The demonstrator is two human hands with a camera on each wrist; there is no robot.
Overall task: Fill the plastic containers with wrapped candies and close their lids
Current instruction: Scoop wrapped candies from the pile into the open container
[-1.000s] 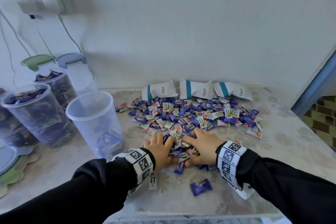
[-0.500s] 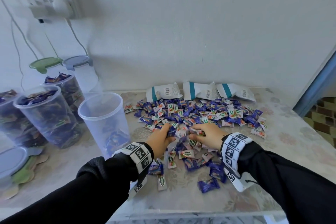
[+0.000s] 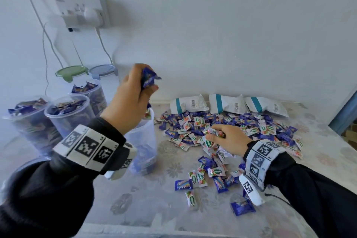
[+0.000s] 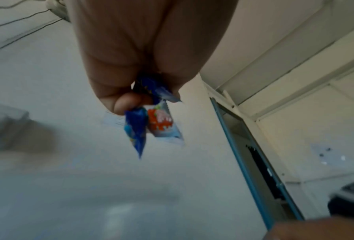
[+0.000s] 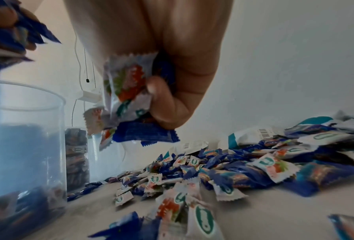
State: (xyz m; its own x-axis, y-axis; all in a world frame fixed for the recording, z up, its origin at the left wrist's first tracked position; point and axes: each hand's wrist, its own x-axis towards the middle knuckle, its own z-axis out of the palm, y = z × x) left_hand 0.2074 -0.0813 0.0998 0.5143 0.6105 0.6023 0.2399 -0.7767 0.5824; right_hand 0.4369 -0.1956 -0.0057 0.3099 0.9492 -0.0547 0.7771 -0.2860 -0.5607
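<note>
A heap of blue and white wrapped candies (image 3: 228, 127) covers the table's middle. My left hand (image 3: 133, 92) is raised above a clear plastic container (image 3: 144, 141), gripping a handful of candies (image 4: 149, 123); one candy hangs just over the rim. That container (image 5: 24, 146) holds a shallow layer of candies. My right hand (image 3: 226, 137) is just above the heap, gripping a bunch of candies (image 5: 129, 100). Three more containers (image 3: 67, 114) at the left are full to the top and have no lids on.
Three white and teal bags (image 3: 228, 103) lie against the wall behind the heap. A green lid (image 3: 71, 72) and a grey-blue lid (image 3: 102, 69) top containers at the back left. Loose candies (image 3: 241, 207) lie near the table's front edge. Cables hang from a wall socket (image 3: 83, 13).
Both hands were down in the heap gathering candies. My left hand has risen left over the clear container with a handful; my right hand has lifted slightly with its own bunch.
</note>
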